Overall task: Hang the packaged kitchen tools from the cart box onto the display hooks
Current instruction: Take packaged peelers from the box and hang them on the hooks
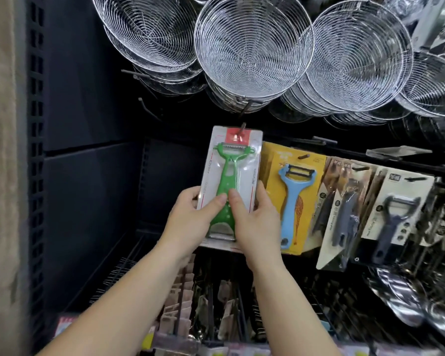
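Observation:
A green peeler in a clear blister pack [229,176] with a red top label sits against the dark display panel, held upright by both hands at its lower half. My left hand [190,219] grips its left edge with the thumb on the front. My right hand [254,219] grips the right edge, thumb pressing the green handle. A display hook [242,127] pokes through the hole in the pack's red label. To the right hangs a blue peeler on a yellow card [290,199]. The cart box is out of view.
Wire mesh skimmers [252,47] hang in stacks overhead. Grey peelers in packs [393,219] hang further right. Bare hooks [147,109] stick out at upper left of the dark panel. More packaged tools [216,304] hang below my forearms.

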Available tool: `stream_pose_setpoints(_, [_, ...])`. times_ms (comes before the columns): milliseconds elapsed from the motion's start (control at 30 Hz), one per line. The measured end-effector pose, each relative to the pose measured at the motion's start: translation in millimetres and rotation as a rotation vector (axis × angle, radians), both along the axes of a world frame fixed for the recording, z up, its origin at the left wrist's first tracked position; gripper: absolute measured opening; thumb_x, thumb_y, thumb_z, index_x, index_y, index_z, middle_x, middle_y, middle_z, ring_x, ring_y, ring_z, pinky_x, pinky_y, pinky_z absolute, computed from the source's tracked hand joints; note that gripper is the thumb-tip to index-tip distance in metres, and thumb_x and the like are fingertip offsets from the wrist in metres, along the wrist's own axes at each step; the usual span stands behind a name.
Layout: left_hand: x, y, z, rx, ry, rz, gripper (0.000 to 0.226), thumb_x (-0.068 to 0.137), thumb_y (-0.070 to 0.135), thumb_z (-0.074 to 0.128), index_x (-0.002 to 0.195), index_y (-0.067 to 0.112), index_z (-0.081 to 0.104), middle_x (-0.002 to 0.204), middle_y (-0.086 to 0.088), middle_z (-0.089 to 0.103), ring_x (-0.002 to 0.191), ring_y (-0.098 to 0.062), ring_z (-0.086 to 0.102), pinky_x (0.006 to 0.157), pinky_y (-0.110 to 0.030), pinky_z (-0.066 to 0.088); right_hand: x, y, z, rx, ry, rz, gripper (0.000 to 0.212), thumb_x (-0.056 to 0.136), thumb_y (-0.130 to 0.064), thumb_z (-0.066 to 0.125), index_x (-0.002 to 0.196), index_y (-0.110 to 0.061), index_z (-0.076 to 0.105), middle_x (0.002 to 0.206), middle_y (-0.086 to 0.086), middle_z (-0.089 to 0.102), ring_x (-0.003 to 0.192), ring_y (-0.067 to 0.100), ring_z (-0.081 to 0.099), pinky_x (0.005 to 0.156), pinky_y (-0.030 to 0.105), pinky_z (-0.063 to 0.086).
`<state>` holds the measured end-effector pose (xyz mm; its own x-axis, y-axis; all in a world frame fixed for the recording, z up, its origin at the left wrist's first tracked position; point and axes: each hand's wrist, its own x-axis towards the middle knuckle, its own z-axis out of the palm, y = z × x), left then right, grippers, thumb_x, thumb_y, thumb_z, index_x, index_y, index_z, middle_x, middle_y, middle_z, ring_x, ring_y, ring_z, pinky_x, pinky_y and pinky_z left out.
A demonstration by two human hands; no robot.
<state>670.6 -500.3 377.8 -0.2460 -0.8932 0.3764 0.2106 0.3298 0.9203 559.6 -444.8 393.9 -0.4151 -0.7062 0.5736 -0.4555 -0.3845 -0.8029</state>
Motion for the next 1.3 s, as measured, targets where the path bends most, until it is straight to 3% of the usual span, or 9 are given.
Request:
stream_pose_setpoints(100, [-3.3, -12.5, -13.9, 0.014, -0.076, 0.047, 0.074, 0.069, 0.068, 0.074, 0.128, 0.026, 0.062, 0.115, 0.005, 0.075, 0.105, -0.014, 0.072, 0.095, -0.045, 0.057, 2.4, -17.5, -6.7, 0.032, 0.024, -0.074, 0.049, 0.097, -0.039, 0.058, 0.143, -0.025, 0.048, 0.122, -0.013, 0.067, 0.108, 0.006, 0.063, 0.092, 0.029, 0.054])
stream_pose_setpoints(200, [-1.9, -13.7, -25.2, 0.046, -0.138, 0.106, 0.050, 0.085, 0.048, 0.075, 0.124, 0.025, 0.057, 0.111, 0.009, 0.071, 0.102, -0.009, 0.068, 0.083, -0.025, 0.053, 5.9, -22.9, -22.3, 0.073, 0.011, -0.103, 0.038, 0.100, -0.034, 0.055, 0.136, -0.024, 0.051, 0.117, -0.013, 0.067, 0.101, 0.000, 0.062, 0.079, 0.009, 0.048])
stream_pose_setpoints(267, [0.4, -16.5, -35.6, 0.065, -0.198, 0.134, 0.046, 0.088, 0.039, 0.075, 0.127, 0.026, 0.055, 0.112, 0.008, 0.070, 0.105, -0.012, 0.066, 0.085, -0.027, 0.053, 9.8, -21.3, -36.4, 0.142, 0.009, -0.130, 0.033, 0.101, -0.032, 0.054, 0.132, -0.025, 0.049, 0.115, -0.017, 0.065, 0.098, -0.007, 0.060, 0.074, 0.000, 0.043])
stream_pose_setpoints(367, [4.3, -17.3, -54.2, 0.057, -0.307, 0.122, 0.074, 0.086, 0.048, 0.073, 0.148, 0.023, 0.043, 0.142, 0.002, 0.058, 0.132, -0.019, 0.054, 0.113, -0.040, 0.042, 16.1, -14.4, -61.3, 0.275, 0.012, -0.185, 0.057, 0.101, -0.036, 0.053, 0.152, -0.017, 0.034, 0.138, -0.005, 0.058, 0.125, 0.010, 0.055, 0.095, 0.015, 0.042])
stream_pose_setpoints(467, [7.0, -14.8, -73.9, 0.047, -0.477, 0.118, 0.080, 0.093, 0.044, 0.067, 0.158, 0.020, 0.027, 0.160, -0.003, 0.036, 0.146, -0.022, 0.036, 0.119, -0.039, 0.031, 17.6, -3.7, -84.9, 0.441, 0.048, -0.246, 0.071, 0.102, -0.039, 0.049, 0.160, -0.016, 0.014, 0.160, 0.005, 0.032, 0.146, 0.019, 0.034, 0.112, 0.028, 0.031])
stream_pose_setpoints(733, [-10.7, 21.8, -125.8, -0.220, -1.118, -0.020, 0.063, 0.098, 0.048, 0.053, 0.153, 0.024, 0.033, 0.160, -0.004, 0.028, 0.150, -0.029, 0.020, 0.123, -0.043, 0.018, -8.2, 50.6, -157.0, 0.748, 0.294, -0.327, 0.063, 0.096, -0.038, 0.055, 0.154, -0.021, 0.035, 0.155, 0.008, 0.040, 0.146, 0.023, 0.031, 0.118, 0.039, 0.031])
stream_pose_setpoints(933, [-64.2, 76.0, -155.0, -0.401, -1.253, -0.156, 0.059, 0.096, 0.052, 0.053, 0.146, 0.024, 0.041, 0.158, -0.004, 0.034, 0.149, -0.028, 0.023, 0.123, -0.045, 0.018, -53.5, 126.0, -185.0, 0.915, 0.384, -0.459, 0.063, 0.097, -0.038, 0.055, 0.154, -0.023, 0.033, 0.161, 0.007, 0.030, 0.151, 0.023, 0.019, 0.119, 0.035, 0.021])
stream_pose_setpoints(1133, [-156.2, 176.5, -172.7, -0.491, -1.345, -0.443, 0.063, 0.094, 0.056, 0.054, 0.147, 0.025, 0.040, 0.156, -0.006, 0.037, 0.149, -0.029, 0.027, 0.122, -0.045, 0.019, -122.5, 248.1, -201.3, 1.069, 0.329, -0.637, 0.061, 0.094, -0.036, 0.058, 0.150, -0.024, 0.039, 0.154, 0.009, 0.040, 0.145, 0.026, 0.031, 0.113, 0.035, 0.032])
stream_pose_setpoints(1300, [-231.5, 285.5, -185.1, -0.567, -1.368, -0.654, 0.059, 0.094, 0.057, 0.056, 0.140, 0.021, 0.046, 0.147, -0.008, 0.047, 0.140, -0.032, 0.040, 0.112, -0.044, 0.035, -177.4, 370.6, -214.2, 1.192, 0.199, -0.738, 0.059, 0.091, -0.043, 0.060, 0.146, -0.025, 0.047, 0.148, 0.008, 0.048, 0.138, 0.029, 0.043, 0.108, 0.036, 0.040])
